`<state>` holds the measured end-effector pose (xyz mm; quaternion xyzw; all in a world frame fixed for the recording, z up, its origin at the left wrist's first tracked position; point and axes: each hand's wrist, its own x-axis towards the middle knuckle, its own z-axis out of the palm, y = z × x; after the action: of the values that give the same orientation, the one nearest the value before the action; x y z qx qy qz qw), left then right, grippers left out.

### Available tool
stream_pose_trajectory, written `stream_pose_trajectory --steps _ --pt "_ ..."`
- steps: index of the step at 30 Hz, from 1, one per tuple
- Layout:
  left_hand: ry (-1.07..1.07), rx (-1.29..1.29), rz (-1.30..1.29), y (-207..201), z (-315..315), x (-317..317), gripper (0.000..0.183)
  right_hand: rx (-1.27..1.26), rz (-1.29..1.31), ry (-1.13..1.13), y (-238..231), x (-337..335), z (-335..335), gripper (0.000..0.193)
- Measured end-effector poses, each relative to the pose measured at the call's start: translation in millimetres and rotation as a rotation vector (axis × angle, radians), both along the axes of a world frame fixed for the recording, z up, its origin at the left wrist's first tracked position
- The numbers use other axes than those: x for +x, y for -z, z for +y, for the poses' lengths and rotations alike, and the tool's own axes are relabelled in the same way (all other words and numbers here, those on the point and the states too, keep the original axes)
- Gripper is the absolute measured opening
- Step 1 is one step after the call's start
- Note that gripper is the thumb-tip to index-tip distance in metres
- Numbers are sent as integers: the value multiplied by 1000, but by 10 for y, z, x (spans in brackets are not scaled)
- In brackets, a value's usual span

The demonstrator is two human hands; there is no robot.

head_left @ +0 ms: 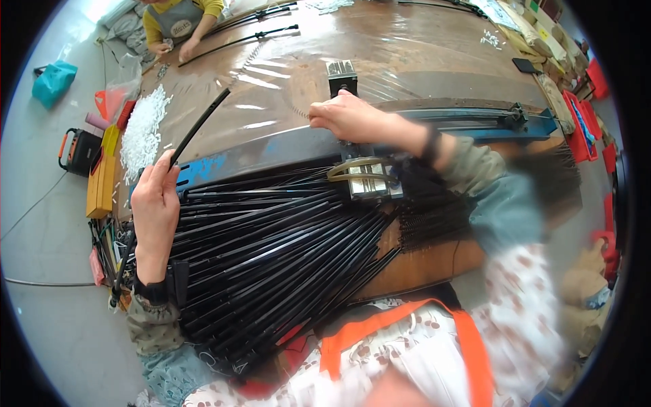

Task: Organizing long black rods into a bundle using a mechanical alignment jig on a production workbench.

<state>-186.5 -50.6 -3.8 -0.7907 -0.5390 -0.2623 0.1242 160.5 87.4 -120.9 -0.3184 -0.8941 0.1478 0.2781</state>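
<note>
My left hand [156, 200] is closed around a slim black rod [200, 125], which slants up and to the right over the table. My right hand [349, 117] is pinched beside a metal-topped black block [342, 76]. From its fingertips a thin coil spring [298, 111] appears to trail away to the left, faint against the glossy tabletop. Below my hands a wide fan of black rods [271, 247] lies close to my body. Their far right ends gather near a metal clamp-like fixture [368, 179] with a yellowish tube looped over it.
A blue rail [468, 122] runs along the bench to the right. Dark springs [434, 220] lie below it. White small parts [144, 132] are heaped at the left, near a yellow box [102, 173]. Across the table [407, 54] sits a co-worker [180, 27]; assembled rods [244, 42] lie nearby.
</note>
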Motion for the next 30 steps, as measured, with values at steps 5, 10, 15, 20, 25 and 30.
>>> stream_pose_trajectory --steps 5,10,15,20,25,30 --pt "-24 -60 34 94 190 -48 27 349 -72 253 17 867 -79 5" --pt "40 -218 181 398 468 243 25 547 -312 576 159 2595 -471 8" --pt "412 -262 111 972 1229 1453 17 481 -388 688 246 3441 -626 4" --pt "310 -313 84 1099 1145 1346 25 452 -249 658 411 3258 -576 4" --pt "317 -371 43 1167 1097 1412 27 391 -190 674 498 3389 -546 5" --pt "370 -271 35 1281 1179 1436 24 355 -284 764 498 3326 -780 21"
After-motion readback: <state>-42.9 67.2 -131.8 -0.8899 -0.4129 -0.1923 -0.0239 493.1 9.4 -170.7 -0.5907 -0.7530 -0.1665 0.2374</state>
